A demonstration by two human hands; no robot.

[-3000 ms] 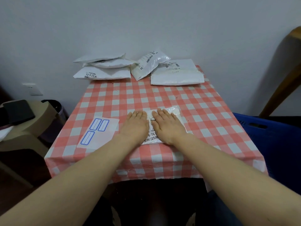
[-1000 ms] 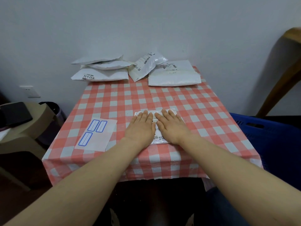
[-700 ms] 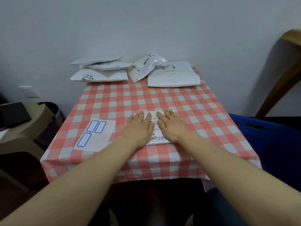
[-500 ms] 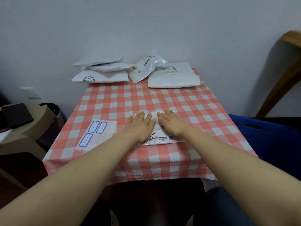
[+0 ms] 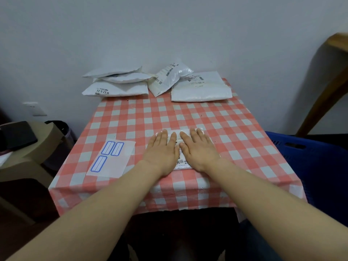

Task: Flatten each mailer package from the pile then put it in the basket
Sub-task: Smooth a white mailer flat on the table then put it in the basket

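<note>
A small white mailer [image 5: 182,162] with a printed label lies near the front of the red-checked table [image 5: 235,136]. My left hand [image 5: 162,151] and my right hand [image 5: 199,150] press flat on it side by side, fingers straight, covering most of it. A pile of white mailers [image 5: 116,85] sits at the table's far left. A tilted mailer [image 5: 169,78] and a larger flat mailer [image 5: 201,87] lie at the far right. The blue basket [image 5: 308,162] stands to the right of the table, below its top.
A sheet with blue-bordered labels [image 5: 111,159] lies at the table's front left. A beige stool [image 5: 28,147] with a dark object [image 5: 17,134] stands on the left. A wooden chair frame [image 5: 323,81] rises at the right. The wall is close behind.
Both hands have kept pressing the mailer, sliding a little over it. The view shifted slightly. The pile has not moved.
</note>
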